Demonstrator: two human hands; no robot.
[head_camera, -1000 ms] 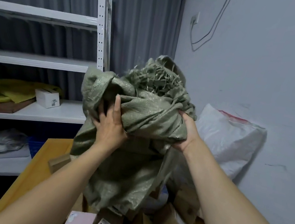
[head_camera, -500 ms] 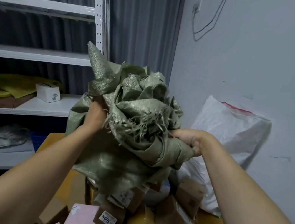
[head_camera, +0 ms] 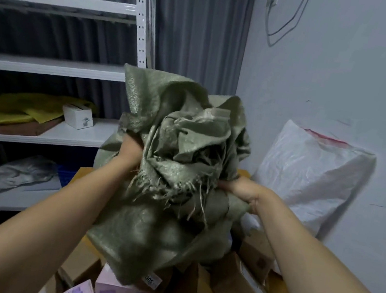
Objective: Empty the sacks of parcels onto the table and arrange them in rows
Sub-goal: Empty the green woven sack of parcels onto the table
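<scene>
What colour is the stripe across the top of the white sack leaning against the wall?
Red, on the white sack, seen in the head view.

A crumpled green woven sack (head_camera: pixel 173 168) with frayed edges is hanging bunched between the left hand (head_camera: pixel 130 151) and the right hand (head_camera: pixel 240 190), both gripping its folds. Brown and pink parcels (head_camera: pixel 236 291) are lying jumbled below the hands, and a full white sack (head_camera: pixel 310 173) is standing beyond the right hand.

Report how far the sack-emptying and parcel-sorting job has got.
Done: the green sack looks emptied; parcels lie in a loose heap on the table below it. In hand: the left hand and right hand bunch up the limp sack. Left: the white sack by the wall looks full, and no rows are formed.
</scene>
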